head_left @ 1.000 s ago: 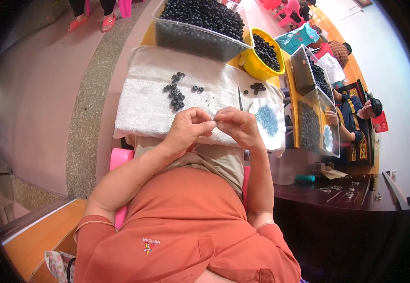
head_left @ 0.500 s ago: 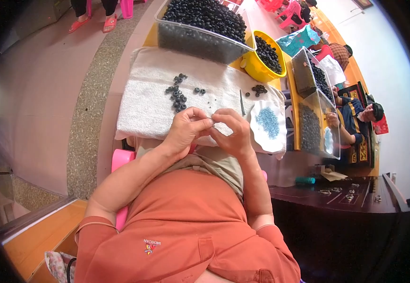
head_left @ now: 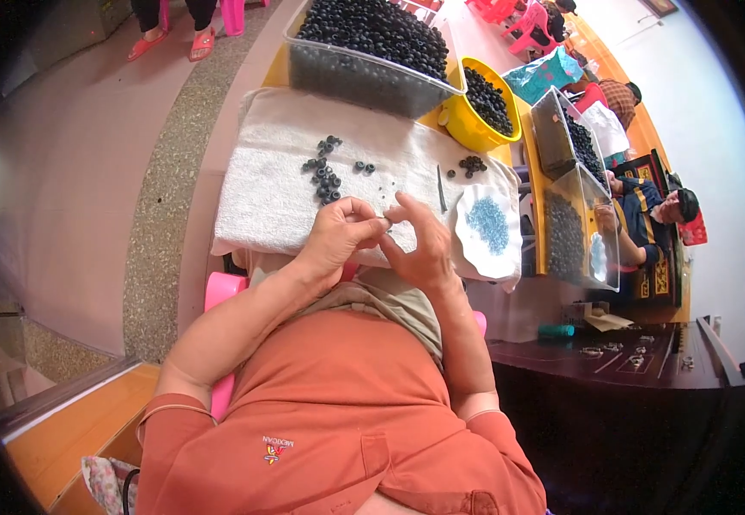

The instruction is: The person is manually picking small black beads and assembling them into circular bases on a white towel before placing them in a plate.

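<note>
My left hand (head_left: 338,236) is closed in a pinch over the near edge of a white towel (head_left: 261,172). What sits between its thumb and forefinger is too small to make out. Close beside it, my right hand (head_left: 424,245) has its forefinger and thumb apart, with nothing visible between them. Small black ring-shaped pieces (head_left: 325,176) lie in a loose cluster beyond my left hand, with a few more to their right. Dark slender tweezers (head_left: 441,187) rest beyond my right hand. Right of that hand stands a white scalloped dish (head_left: 468,249) with pale blue bits (head_left: 486,225).
At the back, a clear plastic tub (head_left: 346,86) is heaped with black pieces, beside a yellow bowl (head_left: 467,129) of the same. More clear bins (head_left: 582,232) stand rightward, near a seated person (head_left: 638,215). A dark table (head_left: 595,369) lies at my right.
My right forefinger has lifted and spread from the thumb, away from the left fingertips. My left hand keeps its pinch in nearly the same place.
</note>
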{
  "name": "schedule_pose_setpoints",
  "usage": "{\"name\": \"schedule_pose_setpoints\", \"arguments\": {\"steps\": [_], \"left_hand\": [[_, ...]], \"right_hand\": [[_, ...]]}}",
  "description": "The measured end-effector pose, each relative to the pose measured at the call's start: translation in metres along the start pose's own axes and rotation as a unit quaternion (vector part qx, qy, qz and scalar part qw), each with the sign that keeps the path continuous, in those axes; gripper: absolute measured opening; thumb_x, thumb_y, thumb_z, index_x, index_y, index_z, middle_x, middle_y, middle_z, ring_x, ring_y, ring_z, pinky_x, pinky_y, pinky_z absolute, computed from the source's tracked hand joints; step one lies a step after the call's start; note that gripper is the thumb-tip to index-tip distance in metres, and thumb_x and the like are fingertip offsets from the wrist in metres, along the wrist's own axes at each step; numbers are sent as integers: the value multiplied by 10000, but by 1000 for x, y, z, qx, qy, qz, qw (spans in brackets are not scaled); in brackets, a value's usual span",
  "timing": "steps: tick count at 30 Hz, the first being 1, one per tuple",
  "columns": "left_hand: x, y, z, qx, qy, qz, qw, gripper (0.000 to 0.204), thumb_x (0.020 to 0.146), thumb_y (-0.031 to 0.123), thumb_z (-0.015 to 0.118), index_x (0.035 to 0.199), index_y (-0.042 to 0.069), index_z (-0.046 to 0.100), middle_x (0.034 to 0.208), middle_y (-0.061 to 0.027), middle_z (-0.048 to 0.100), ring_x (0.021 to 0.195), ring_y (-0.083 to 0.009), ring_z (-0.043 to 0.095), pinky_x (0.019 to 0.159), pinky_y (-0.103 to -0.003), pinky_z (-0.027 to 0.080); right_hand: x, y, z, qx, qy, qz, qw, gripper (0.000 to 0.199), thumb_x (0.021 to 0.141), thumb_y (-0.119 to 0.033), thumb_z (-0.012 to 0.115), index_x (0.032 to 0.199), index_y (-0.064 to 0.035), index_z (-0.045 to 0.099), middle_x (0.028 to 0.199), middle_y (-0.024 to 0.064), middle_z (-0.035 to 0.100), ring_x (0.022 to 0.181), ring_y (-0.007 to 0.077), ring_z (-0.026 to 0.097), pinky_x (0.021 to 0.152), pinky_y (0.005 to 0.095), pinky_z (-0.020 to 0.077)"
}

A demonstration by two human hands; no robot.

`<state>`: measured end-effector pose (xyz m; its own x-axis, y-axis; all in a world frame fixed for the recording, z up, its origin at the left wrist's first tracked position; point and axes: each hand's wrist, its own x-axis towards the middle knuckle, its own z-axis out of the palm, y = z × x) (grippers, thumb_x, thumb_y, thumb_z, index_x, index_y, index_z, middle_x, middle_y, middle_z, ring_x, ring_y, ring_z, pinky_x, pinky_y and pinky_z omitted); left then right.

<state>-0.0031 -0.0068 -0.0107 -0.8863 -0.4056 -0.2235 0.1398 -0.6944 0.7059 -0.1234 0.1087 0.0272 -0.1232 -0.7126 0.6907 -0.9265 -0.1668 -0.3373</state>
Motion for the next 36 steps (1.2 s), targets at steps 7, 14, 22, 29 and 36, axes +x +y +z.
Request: {"name": "schedule_pose_setpoints", "arguments": {"steps": [7,14,22,29,36], "left_hand": [[-7,7,9,18,19,-3,1000,160,846,36,719,886,60,567,789,-21,613,683,-76,551,606,-215,477],[-1,2,3,37,-15,-6,999,142,877,48,692,907,40,554,852,-54,634,775,-124,612,668,-289,549],[-3,4,4,45,-17,-18,999,124,905,66,675,937,42,557,918,-70,663,869,-159,667,731,-321,598],[-5,7,6,35,-16,-26,999,145,896,128,710,945,75,584,873,-27,641,768,-101,609,701,-252,529],[-3,3,9,60,1,-14,998,158,891,151,720,950,80,592,865,-6,634,775,-88,611,705,-239,523]], "right_hand": [[0,-1,-6,8,-54,31,998,580,676,30,759,1218,1,556,880,126,680,815,297,674,728,383,538],[-2,4,-7,51,-61,53,995,514,655,33,753,1143,-9,597,831,112,650,755,276,645,671,350,522],[0,6,-8,55,-90,59,993,515,689,29,775,1170,-30,599,898,113,669,802,258,659,714,343,527],[-12,9,-5,143,-46,184,971,543,719,35,787,1221,-22,588,954,110,689,868,178,674,729,300,536],[-2,11,-22,87,-60,180,978,340,729,43,776,1046,-4,662,870,91,657,811,171,667,727,279,543]]}}
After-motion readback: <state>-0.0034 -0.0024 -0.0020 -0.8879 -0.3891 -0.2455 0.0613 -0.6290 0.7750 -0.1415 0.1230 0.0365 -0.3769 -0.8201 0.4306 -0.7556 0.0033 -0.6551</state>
